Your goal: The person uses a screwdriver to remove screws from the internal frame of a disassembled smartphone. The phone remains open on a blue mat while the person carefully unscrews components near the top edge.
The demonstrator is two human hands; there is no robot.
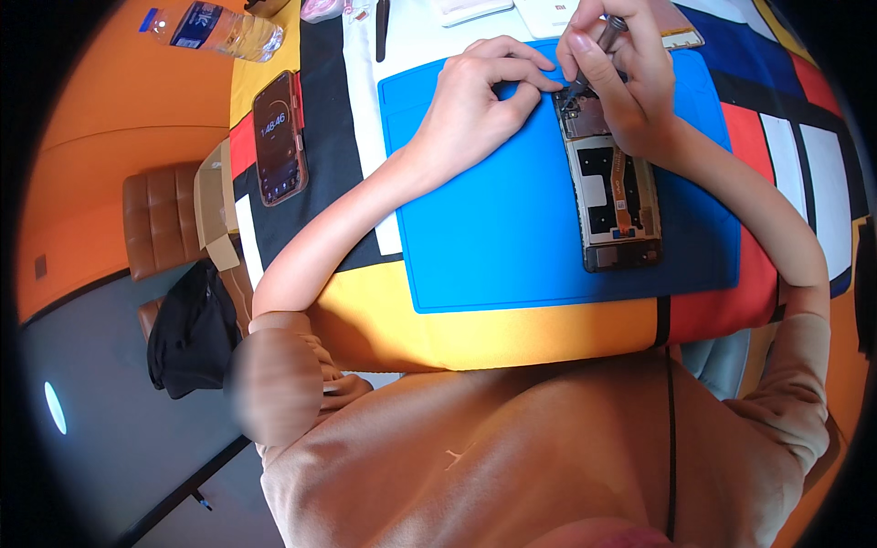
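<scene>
Colourful squares cover the table [512, 333], and a blue mat [493, 219] lies on top. An opened phone [614, 196] lies on the mat. Right hand [621, 78] pinches a screwdriver [598, 50], tip down on the phone. Left hand [480, 96] is curled, fingertips touching the phone's top edge.

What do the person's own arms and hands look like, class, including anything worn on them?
Both forearms are bare. The left hand and right hand wear no gloves, and no rings or watch show. Loose tan sleeves are pushed up to about the elbows.

tan short-sleeved shirt, bare forearms, thin dark cord
</scene>
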